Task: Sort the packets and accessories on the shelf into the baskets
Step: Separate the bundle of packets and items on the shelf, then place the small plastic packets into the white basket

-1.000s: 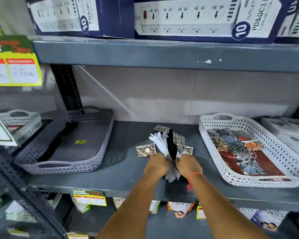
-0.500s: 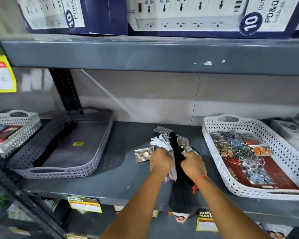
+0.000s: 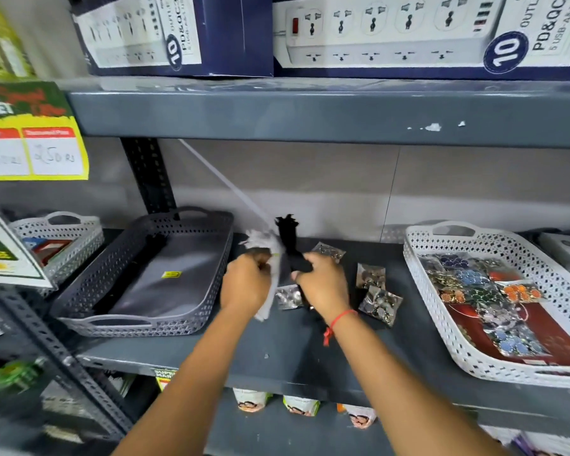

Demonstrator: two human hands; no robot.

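hands at mid-shelf, close together over the flat dark grey metal shelf board (image 3: 369, 350). left hand (image 3: 246, 284) fisted around a blurred bundle of thin white strips (image 3: 270, 255), fanned and frayed above the knuckles, tail hanging below the palm. right hand (image 3: 324, 286) clenched on a bundle of slim black strips (image 3: 288, 238), upright, tips ragged, lower end pinched between thumb and fingers. thin red thread bracelet (image 3: 338, 319) on the right wrist.

small crinkly clear plastic packets of metallic trinkets lying loose on the board: one (image 3: 328, 251) just beyond the right hand, one (image 3: 288, 296) between the two hands, two more (image 3: 371, 276) and (image 3: 380, 301) just to the right of the right hand, touching or nearly so.

left of the left hand, a grey rectangular plastic basket with perforated walls and cut-out handles (image 3: 139, 320), smooth floor mostly bare, small yellow sticker inside, something dark along its left wall, too dim to tell. well to the right of the right hand, a white perforated plastic basket (image 3: 441, 340) heaped with glossy packets of coloured brooch-like pieces over a red card. further left, a smaller white lattice basket (image 3: 79, 235). overhead, navy cardboard boxes printed with white power strips (image 3: 375, 34).
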